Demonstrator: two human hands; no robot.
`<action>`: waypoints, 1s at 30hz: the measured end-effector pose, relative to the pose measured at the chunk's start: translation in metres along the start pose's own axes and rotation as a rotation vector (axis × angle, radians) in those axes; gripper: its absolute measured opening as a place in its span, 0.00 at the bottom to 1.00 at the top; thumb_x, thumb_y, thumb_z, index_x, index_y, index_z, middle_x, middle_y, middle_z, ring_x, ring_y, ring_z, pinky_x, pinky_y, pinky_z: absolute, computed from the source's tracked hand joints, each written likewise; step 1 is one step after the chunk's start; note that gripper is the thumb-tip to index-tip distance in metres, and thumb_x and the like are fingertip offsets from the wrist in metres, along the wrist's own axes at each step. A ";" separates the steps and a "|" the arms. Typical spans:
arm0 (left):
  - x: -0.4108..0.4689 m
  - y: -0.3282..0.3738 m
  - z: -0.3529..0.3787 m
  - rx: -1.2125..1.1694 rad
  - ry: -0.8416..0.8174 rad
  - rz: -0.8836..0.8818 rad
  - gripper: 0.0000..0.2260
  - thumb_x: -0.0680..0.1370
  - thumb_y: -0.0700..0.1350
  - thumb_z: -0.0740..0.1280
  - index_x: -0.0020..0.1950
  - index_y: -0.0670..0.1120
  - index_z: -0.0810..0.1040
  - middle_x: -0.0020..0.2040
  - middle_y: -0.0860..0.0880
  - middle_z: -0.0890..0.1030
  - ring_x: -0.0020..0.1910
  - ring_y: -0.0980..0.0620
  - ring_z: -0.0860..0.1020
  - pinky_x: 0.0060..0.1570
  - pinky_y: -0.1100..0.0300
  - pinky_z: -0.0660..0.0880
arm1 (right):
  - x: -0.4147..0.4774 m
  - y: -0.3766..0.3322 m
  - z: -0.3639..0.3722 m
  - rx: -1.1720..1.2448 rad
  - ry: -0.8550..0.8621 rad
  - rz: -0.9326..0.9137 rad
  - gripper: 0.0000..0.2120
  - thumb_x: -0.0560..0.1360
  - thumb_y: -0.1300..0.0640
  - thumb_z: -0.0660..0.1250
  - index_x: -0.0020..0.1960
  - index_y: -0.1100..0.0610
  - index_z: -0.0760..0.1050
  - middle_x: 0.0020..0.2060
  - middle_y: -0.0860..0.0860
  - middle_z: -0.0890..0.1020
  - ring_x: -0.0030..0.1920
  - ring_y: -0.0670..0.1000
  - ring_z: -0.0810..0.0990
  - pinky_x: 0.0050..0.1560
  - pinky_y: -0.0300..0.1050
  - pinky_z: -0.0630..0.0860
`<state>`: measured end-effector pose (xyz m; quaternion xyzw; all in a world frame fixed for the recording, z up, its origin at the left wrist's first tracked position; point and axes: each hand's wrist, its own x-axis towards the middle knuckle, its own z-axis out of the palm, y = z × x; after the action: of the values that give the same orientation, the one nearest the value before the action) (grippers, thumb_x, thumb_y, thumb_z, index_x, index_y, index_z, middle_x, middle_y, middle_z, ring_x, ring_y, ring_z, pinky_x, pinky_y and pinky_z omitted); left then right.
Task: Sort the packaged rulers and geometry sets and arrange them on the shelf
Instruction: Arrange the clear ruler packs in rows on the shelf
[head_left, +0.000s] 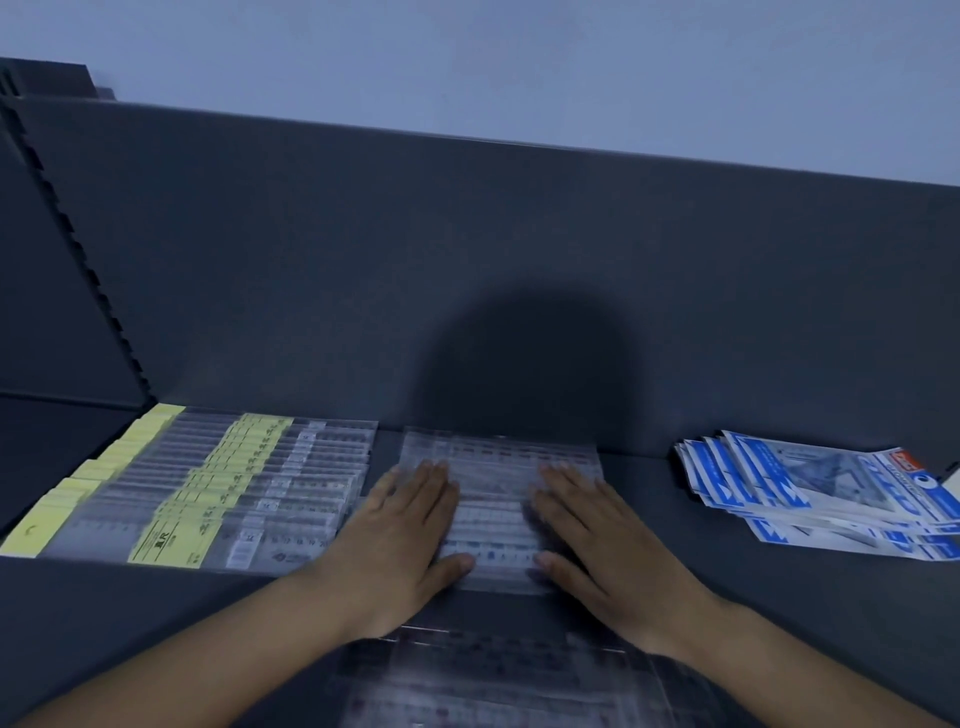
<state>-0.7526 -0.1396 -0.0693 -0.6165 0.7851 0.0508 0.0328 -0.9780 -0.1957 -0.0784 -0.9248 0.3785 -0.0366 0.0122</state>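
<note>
Fingers (427, 480) flat – outspread – on packaged rulers (493, 501)

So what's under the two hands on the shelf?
Both the left hand and right hand rest flat on a spread of clear-packaged rulers; the parts beneath the palms are covered.

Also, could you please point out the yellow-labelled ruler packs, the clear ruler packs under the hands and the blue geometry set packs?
yellow-labelled ruler packs (218, 480): head view, yellow labels mid-row.
clear ruler packs (493, 512): head view, bare plastic mid-stack.
blue geometry set packs (831, 486): head view, face of the top pack.
</note>
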 end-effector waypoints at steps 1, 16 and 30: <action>0.001 -0.002 0.002 -0.013 -0.025 -0.019 0.45 0.62 0.68 0.27 0.76 0.48 0.36 0.77 0.50 0.36 0.72 0.57 0.32 0.70 0.60 0.29 | 0.001 0.000 0.002 0.036 -0.088 0.039 0.41 0.69 0.32 0.30 0.77 0.51 0.40 0.75 0.45 0.38 0.74 0.43 0.34 0.72 0.37 0.33; 0.006 -0.013 0.005 -0.255 0.054 -0.147 0.50 0.61 0.76 0.39 0.76 0.50 0.54 0.74 0.52 0.55 0.73 0.53 0.55 0.71 0.62 0.52 | -0.004 0.000 0.006 0.331 -0.077 0.293 0.43 0.70 0.30 0.45 0.77 0.53 0.40 0.72 0.38 0.36 0.71 0.36 0.36 0.68 0.30 0.37; 0.040 -0.050 -0.012 -0.233 0.251 -0.175 0.05 0.79 0.46 0.61 0.46 0.57 0.72 0.39 0.61 0.72 0.50 0.56 0.67 0.47 0.59 0.57 | -0.002 -0.001 0.012 0.202 -0.070 0.278 0.60 0.53 0.22 0.22 0.76 0.57 0.36 0.69 0.41 0.32 0.69 0.38 0.32 0.64 0.29 0.32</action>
<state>-0.7137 -0.1911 -0.0642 -0.6836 0.7151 0.0608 -0.1329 -0.9777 -0.1932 -0.0908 -0.8582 0.4966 -0.0401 0.1234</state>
